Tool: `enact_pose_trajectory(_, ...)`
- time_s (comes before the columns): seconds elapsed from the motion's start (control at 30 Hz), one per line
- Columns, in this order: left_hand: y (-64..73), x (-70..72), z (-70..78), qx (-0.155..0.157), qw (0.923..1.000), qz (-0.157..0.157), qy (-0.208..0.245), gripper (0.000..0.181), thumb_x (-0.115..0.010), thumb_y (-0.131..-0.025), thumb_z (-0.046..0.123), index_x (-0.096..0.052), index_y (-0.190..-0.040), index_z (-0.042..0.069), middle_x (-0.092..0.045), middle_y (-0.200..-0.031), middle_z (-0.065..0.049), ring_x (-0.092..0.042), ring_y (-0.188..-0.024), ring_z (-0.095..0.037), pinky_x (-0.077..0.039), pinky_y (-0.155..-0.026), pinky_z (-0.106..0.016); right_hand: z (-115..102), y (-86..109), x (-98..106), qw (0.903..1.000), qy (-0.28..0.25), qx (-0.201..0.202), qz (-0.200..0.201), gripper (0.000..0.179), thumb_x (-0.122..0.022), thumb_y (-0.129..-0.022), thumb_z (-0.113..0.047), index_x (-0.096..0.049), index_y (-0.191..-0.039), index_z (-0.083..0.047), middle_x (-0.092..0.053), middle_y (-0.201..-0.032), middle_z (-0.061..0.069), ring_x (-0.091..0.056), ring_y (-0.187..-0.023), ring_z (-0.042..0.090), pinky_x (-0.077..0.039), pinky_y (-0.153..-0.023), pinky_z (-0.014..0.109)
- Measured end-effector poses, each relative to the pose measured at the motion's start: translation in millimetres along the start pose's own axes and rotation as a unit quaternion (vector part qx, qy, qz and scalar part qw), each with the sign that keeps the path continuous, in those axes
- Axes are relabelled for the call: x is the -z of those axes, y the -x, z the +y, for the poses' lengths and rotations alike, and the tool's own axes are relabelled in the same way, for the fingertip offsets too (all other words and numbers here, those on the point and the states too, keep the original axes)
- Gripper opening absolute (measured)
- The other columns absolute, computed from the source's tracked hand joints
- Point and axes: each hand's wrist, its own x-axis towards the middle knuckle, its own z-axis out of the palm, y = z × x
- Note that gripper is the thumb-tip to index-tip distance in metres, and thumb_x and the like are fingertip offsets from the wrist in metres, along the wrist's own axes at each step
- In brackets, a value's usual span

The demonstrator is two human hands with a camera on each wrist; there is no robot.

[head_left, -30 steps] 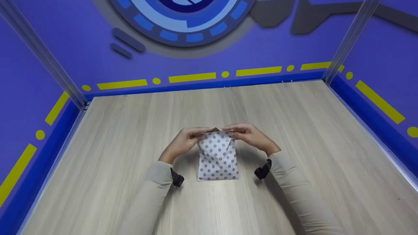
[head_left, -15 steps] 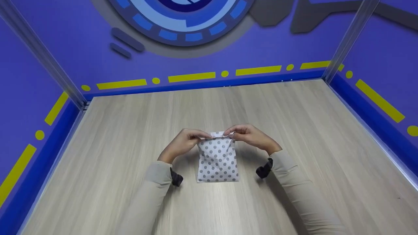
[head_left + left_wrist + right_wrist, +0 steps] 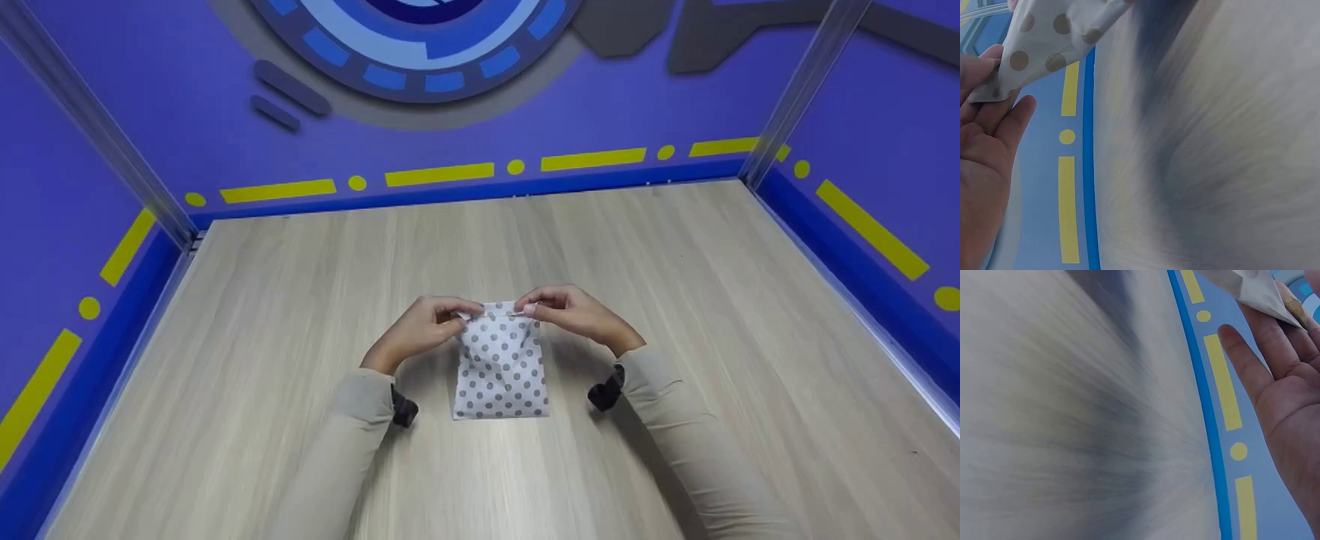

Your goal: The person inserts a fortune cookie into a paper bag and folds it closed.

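Observation:
A white paper bag with grey dots stands between the two hands in the head view, its top edge folded over toward the person. At the top left corner, the left hand pinches the bag between thumb and fingers. The right hand pinches the top right corner the same way. In the left wrist view the dotted paper runs up from between thumb and fingers of the left hand. The right wrist view has a plain-looking corner of the bag against the fingers of the right hand.
A light wood table lies under the bag. Blue-purple panels with yellow markings enclose it at the back and sides. Small black wrist cameras hang below both beige sleeves.
The top edge of the bag has been folded over toward the person, so a dotted strip now shows above the fold. Both hands stay at the top corners, their fingers shifting slightly.

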Motion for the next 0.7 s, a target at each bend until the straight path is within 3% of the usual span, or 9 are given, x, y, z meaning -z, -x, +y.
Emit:
enact_pose_trajectory(0.13, 0.4, -1.4, 0.9, 0.002, 1.0000, -0.003, 0.004, 0.027, -0.057, -0.089, 0.009, -0.071, -0.113, 0.011, -0.069, -0.116, -0.005, -0.061, -0.097, -0.015, -0.048, -0.084, -0.026, 1, -1.1, -2, 0.9997, 0.006, -0.003, 0.021, 0.032, -0.061, -0.094, -0.033, -0.070, -0.110, -0.007, -0.070, -0.103, 0.005, -0.063, -0.096, 0.016, -0.046, -0.088, 0.031)
enact_pose_trajectory(0.3, -1.4, -6.3, -0.8, -0.002, 0.9999, 0.012, 0.002, 0.021, -0.063, -0.093, 0.018, -0.072, -0.111, 0.010, -0.071, -0.110, -0.004, -0.062, -0.089, -0.014, -0.049, -0.077, -0.022, 3, -2.3, -6, 0.9984, 0.002, -0.005, 0.056, 0.026, -0.063, -0.093, -0.026, -0.071, -0.106, -0.005, -0.069, -0.093, 0.002, -0.059, -0.084, 0.016, -0.046, -0.079, 0.032)
enact_pose_trajectory(0.57, -6.3, -16.7, -0.4, -0.008, 0.9980, 0.059, 0.024, 0.017, -0.065, -0.090, 0.009, -0.074, -0.104, 0.005, -0.073, -0.104, -0.010, -0.065, -0.086, -0.013, -0.049, -0.073, -0.018, -2, -6.8, -18, 0.9899, 0.009, 0.015, 0.141, 0.024, -0.071, -0.087, -0.023, -0.067, -0.097, -0.001, -0.063, -0.074, -0.003, -0.052, -0.066, 0.010, -0.040, -0.059, 0.020)
enact_pose_trajectory(0.7, -8.0, -20.3, 0.6, -0.015, 0.9968, 0.072, 0.032, 0.016, -0.065, -0.089, 0.005, -0.074, -0.103, 0.004, -0.073, -0.102, -0.011, -0.063, -0.081, -0.010, -0.048, -0.070, -0.017, -7, -9.7, -24, 0.9866, 0.031, 0.013, 0.160, 0.030, -0.075, -0.083, -0.023, -0.064, -0.104, -0.004, -0.068, -0.083, 0.002, -0.058, -0.068, 0.009, -0.045, -0.059, 0.020)
